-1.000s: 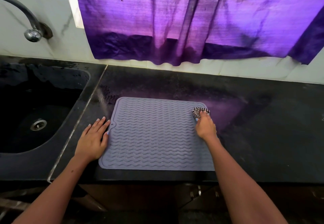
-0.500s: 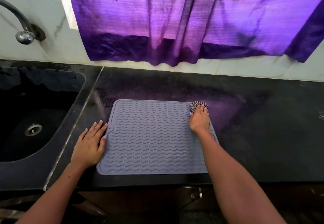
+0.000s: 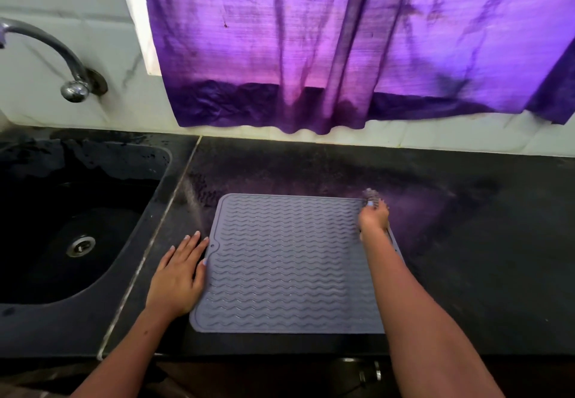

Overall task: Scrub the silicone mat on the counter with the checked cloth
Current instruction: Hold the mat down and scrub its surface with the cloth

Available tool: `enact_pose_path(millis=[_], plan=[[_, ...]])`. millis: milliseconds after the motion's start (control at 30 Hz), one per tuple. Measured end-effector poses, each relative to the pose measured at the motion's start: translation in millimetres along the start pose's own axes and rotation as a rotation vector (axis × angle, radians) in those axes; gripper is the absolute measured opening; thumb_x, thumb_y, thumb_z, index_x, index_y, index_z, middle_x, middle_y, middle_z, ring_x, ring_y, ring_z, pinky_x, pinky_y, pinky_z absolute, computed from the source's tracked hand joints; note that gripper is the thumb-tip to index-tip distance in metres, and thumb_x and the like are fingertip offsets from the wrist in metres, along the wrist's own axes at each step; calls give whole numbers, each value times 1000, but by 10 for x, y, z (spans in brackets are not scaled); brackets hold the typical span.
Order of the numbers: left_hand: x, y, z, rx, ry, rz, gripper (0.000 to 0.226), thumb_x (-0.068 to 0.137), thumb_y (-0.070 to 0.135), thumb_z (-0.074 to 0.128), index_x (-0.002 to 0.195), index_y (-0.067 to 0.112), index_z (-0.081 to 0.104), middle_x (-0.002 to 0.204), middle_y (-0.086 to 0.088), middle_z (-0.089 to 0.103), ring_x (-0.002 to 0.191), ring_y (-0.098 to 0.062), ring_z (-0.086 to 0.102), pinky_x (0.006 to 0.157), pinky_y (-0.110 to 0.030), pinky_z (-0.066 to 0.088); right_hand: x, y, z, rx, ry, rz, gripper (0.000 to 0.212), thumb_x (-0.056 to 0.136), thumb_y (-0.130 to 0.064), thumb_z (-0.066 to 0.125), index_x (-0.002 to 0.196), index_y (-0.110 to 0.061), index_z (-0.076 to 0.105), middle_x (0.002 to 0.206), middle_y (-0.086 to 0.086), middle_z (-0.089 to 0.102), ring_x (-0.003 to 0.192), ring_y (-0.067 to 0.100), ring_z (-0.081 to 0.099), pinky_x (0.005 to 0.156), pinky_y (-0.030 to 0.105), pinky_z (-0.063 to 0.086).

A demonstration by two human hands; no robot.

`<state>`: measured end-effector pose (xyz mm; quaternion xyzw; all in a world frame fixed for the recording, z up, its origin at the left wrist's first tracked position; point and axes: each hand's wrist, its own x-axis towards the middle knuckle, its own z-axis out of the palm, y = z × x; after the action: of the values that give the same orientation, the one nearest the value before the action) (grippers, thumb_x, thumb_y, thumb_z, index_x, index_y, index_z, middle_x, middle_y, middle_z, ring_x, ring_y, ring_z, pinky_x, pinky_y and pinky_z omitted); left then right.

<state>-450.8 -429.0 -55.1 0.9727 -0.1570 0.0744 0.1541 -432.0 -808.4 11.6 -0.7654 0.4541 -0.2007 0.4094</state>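
A grey silicone mat [image 3: 280, 260] with wavy ridges lies flat on the black counter [image 3: 466, 257]. My left hand [image 3: 179, 276] rests flat on the counter, fingers straight, its thumb side touching the mat's left edge. My right hand [image 3: 373, 217] is at the mat's far right corner and grips the bunched checked cloth [image 3: 371, 195], pressing it onto the mat. Only the cloth's tip shows beyond my fingers, and it is blurred.
A black sink [image 3: 68, 226] with a metal drain lies to the left, under a curved tap [image 3: 62, 64]. A purple curtain [image 3: 342, 49] hangs over the white tiled wall behind. The counter's front edge runs just below the mat.
My right hand has slid the cloth along the mat's right side to its far corner. My left hand has kept its place at the mat's left edge. The camera has shifted slightly.
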Motion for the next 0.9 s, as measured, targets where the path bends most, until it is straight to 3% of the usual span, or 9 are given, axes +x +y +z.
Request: enact_pose_path(millis=[33, 100, 267, 367, 500, 733, 833, 900], plan=[[-1, 3, -2, 1, 0, 0, 65, 88, 47, 11, 141, 22, 38, 150, 3, 31, 139, -11, 25, 115, -36, 17, -7, -82, 10, 182, 44, 81, 37, 98, -22, 40, 129, -5, 51, 117, 15, 59, 99, 28, 56, 86, 39, 45], [-2, 3, -10, -2, 0, 4, 64, 88, 47, 11, 141, 22, 37, 150, 3, 31, 139, -10, 24, 115, -35, 17, -28, -216, 68, 352, 32, 160, 36, 99, -23, 39, 128, -6, 52, 122, 16, 60, 103, 30, 58, 90, 41, 46], [-8, -4, -4, -13, 3, 5, 63, 88, 46, 12, 141, 22, 38, 150, 2, 32, 139, -11, 25, 114, -35, 17, -226, -213, 327, -88, -134, -218, 44, 99, -16, 37, 143, -11, 34, 146, 14, 40, 134, 32, 38, 109, 41, 32], [-1, -11, 7, -13, 2, 6, 63, 89, 46, 13, 141, 22, 38, 150, 2, 32, 139, -10, 24, 114, -35, 17, -343, -44, 500, -427, -269, -425, 52, 101, -21, 33, 149, -6, 18, 158, 10, 13, 146, 25, 9, 120, 37, 8], [-4, -6, 12, -9, 1, 5, 63, 89, 46, 11, 142, 23, 36, 151, 4, 28, 140, -8, 21, 115, -34, 14, -391, 47, 572, -646, -291, -461, 57, 101, -28, 25, 150, -8, 3, 159, 7, -4, 147, 21, -5, 120, 35, -2], [-9, 16, -5, 6, -12, -1, 65, 88, 47, 8, 143, 23, 32, 152, 5, 24, 141, -8, 17, 116, -32, 11, -266, -27, 534, -631, -400, -464, 58, 100, -22, 32, 150, -6, 7, 159, 9, -1, 147, 23, -1, 121, 36, 4], [-7, 30, -18, 1, -13, -6, 66, 87, 47, 7, 143, 23, 33, 152, 5, 26, 141, -9, 18, 116, -33, 11, -203, -63, 507, -300, -382, -332, 49, 99, -16, 38, 147, -9, 28, 155, 9, 23, 143, 26, 22, 117, 36, 21], [-14, 29, -28, -9, -17, -6, 67, 87, 47, 7, 143, 23, 33, 152, 5, 25, 141, -8, 18, 116, -32, 10, -228, -148, 484, 13, -295, -154, 40, 99, -16, 41, 138, -11, 44, 143, 10, 46, 129, 28, 45, 105, 32, 35]])
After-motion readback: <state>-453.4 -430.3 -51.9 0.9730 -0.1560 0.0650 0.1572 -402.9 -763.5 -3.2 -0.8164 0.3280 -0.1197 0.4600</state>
